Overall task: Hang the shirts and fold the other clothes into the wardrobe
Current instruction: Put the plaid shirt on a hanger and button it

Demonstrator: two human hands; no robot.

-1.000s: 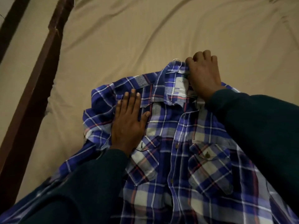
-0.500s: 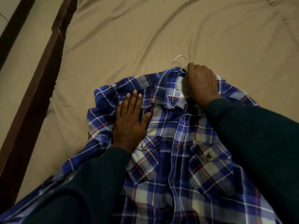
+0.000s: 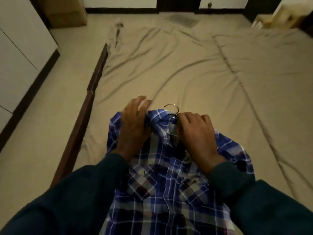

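A blue plaid shirt (image 3: 162,189) lies front up on the bed, its collar toward the far side. The metal hook of a hanger (image 3: 173,107) sticks out of the collar. My left hand (image 3: 133,128) lies over the shirt's left shoulder, with its fingers curled round the fabric beside the collar. My right hand (image 3: 194,131) grips the hanger's neck and the collar just below the hook. The rest of the hanger is hidden inside the shirt. Dark sleeves cover both of my forearms.
The bed's tan sheet (image 3: 194,68) is wrinkled and stretches far ahead and to the right. A dark wooden bed rail (image 3: 88,99) runs along the left. White cabinet doors (image 3: 18,53) stand at the far left, and a brown box (image 3: 67,12) beyond them.
My left hand has moved from lying flat on the shirt's chest up to the shoulder by the collar. The hanger hook now stands clear of the collar. The view has tilted up.
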